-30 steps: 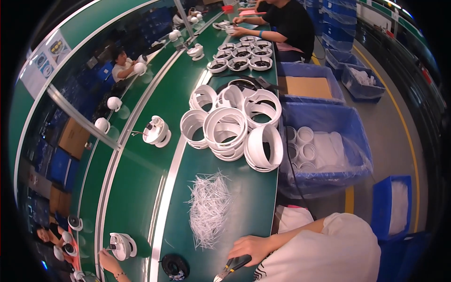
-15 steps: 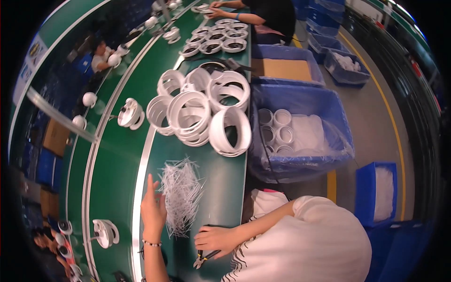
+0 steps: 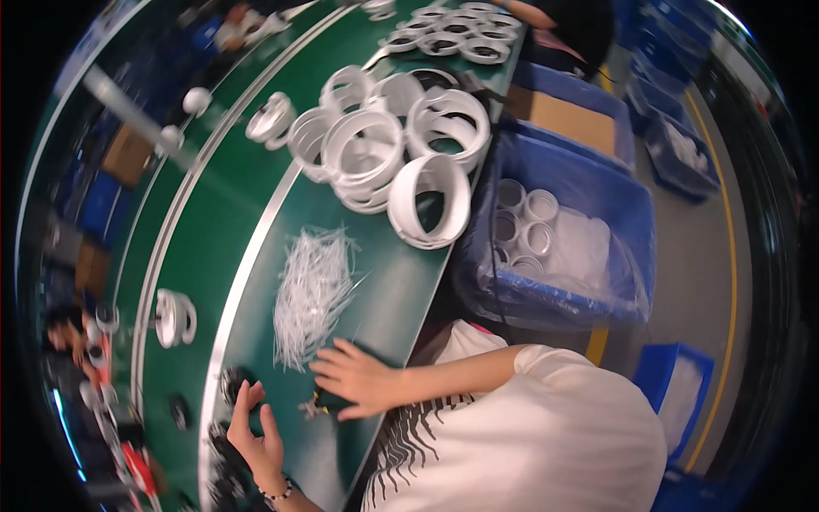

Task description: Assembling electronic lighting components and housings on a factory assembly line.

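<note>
My left hand [image 3: 258, 439] is raised over the near end of the bench, thumb and fingers apart and nothing in it. Right beside its fingertips are dark round parts [image 3: 237, 384]. My right hand [image 3: 360, 380] lies palm down with the fingers spread. Partly under it is a pair of side cutters [image 3: 316, 407] with yellow and black handles; the hand covers the rest. Just beyond the right fingertips lies a heap of thin white cable ties [image 3: 311, 294].
Stacks of white rings [image 3: 367, 149] stand farther along the bench. White camera-like housings [image 3: 175, 317] sit on the green conveyor [image 3: 205, 282] at left. A lined blue bin [image 3: 567, 299] with round parts stands at right. Another person's arm [image 3: 527, 13] shows at the far end.
The view has shifted. My right hand has let go of the side cutters and spread its fingers. My left hand has moved from beside the cable ties back toward the dark parts.
</note>
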